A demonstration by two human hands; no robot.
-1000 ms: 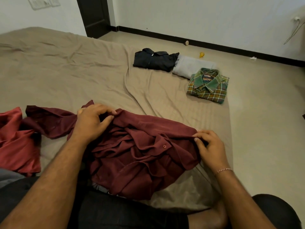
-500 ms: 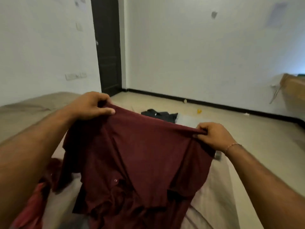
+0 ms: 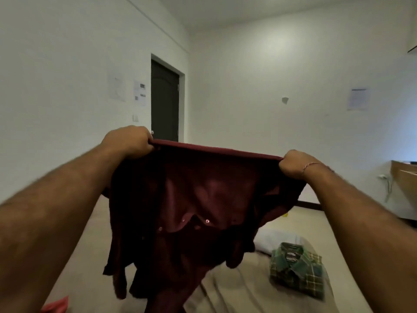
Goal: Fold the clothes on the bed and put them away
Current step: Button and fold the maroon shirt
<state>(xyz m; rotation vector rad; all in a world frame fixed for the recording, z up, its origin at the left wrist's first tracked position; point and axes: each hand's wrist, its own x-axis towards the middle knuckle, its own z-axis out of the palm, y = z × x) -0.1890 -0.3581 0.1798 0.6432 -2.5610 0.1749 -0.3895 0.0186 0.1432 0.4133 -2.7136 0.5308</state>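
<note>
Change: both hands have risen since half a second ago, lifting the maroon shirt (image 3: pixel 194 199) higher, and the view has tipped up toward the walls.
Left hand (image 3: pixel 128 142): fingers curled tight over the shirt's top edge at its left corner, arm stretched forward.
Right hand (image 3: pixel 293 164): fingers clamped on the same edge at the right corner; a thin bracelet (image 3: pixel 312 164) sits at the wrist.
Shirt: held up in the air, top edge pulled nearly straight between the two hands, the rest hanging in loose folds over the bed (image 3: pixel 237 288); a few buttons show near the middle.
Folded pile: a green plaid shirt (image 3: pixel 295 272) lies folded on the bed to the right, with a pale folded cloth (image 3: pixel 274 240) just behind it.
Lower left: a scrap of red cloth (image 3: pixel 56 306) shows at the edge of view.
Room: dark door (image 3: pixel 164 102) in the far corner, papers (image 3: pixel 358 99) stuck on white walls, a wooden unit (image 3: pixel 404 177) at the far right.
</note>
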